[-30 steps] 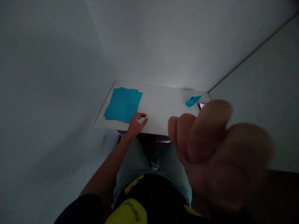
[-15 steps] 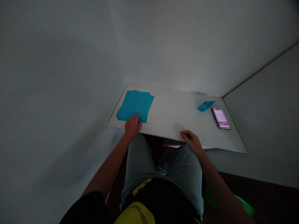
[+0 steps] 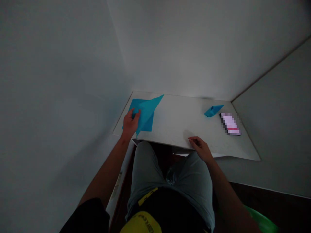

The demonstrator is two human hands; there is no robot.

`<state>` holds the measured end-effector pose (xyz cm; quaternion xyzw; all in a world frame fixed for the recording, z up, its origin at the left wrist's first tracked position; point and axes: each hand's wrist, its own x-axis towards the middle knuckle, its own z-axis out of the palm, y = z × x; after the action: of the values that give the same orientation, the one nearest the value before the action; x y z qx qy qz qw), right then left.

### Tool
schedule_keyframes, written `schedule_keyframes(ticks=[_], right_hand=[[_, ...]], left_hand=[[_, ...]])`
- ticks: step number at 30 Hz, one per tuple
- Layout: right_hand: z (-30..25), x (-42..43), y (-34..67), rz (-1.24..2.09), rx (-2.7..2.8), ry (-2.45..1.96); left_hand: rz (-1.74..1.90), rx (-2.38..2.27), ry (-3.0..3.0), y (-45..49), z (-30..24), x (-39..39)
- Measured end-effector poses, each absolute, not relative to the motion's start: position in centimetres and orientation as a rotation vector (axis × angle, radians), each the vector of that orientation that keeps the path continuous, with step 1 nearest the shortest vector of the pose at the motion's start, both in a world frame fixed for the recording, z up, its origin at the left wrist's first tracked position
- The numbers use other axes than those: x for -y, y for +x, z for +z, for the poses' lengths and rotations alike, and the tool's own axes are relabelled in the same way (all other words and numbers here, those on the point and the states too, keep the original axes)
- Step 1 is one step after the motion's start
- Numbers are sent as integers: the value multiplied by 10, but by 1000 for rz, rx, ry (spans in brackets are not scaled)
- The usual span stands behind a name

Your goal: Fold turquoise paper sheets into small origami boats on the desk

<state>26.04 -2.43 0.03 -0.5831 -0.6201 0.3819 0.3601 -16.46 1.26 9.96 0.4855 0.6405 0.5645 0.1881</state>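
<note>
My left hand grips a blue paper sheet at the left end of the white table. The sheet is lifted off the stack of blue sheets and its far corner points up and to the right. My right hand rests at the table's near edge with its fingers loosely curled and nothing in them. A small folded blue paper piece lies at the far right of the table.
A phone with a lit screen lies beside the folded piece. White walls enclose the table at the left, back and right. My legs are under the table's near edge, and a green seat edge shows at the bottom right.
My right hand dropped from close to the camera to the table's near edge. My left hand reached the blue stack, took one sheet and raised it.
</note>
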Motion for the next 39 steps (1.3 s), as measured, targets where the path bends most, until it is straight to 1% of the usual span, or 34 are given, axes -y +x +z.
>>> schedule_keyframes(ticks=[2,5,7,11,14,16,19,22,28,33,36,39], right_hand=[[-2,25,262,991,1589,-1477],[-5,26,263,993,1574,-1443],[-6,26,264,994,1584,-1421],[-7,25,264,949,1595,-1395],[-6,29,260,780,1652,-1370],[-4,34,257,640,1818,-1310],[-2,43,259,440,2101,-1261],[-4,49,270,291,2237,-1322],[-10,53,291,303,2559,-1204],[-11,51,279,216,2542,-1332],[-11,47,268,212,2540,-1284],[-9,44,263,284,2513,-1222]], left_hand=[[1759,-1643,1109,-157,107,-14],[1891,-1475,771,-145,95,-9],[1866,-1509,567,-134,76,1],[1647,-1631,293,-102,33,35],[1525,-1622,321,-74,11,66],[1453,-1605,388,-59,3,83],[1350,-1595,458,-44,-2,101],[1256,-1590,474,-39,-3,110],[1034,-1556,535,-39,-1,117],[1005,-1598,636,-46,1,126],[962,-1623,694,-55,7,131],[916,-1584,822,-63,19,136]])
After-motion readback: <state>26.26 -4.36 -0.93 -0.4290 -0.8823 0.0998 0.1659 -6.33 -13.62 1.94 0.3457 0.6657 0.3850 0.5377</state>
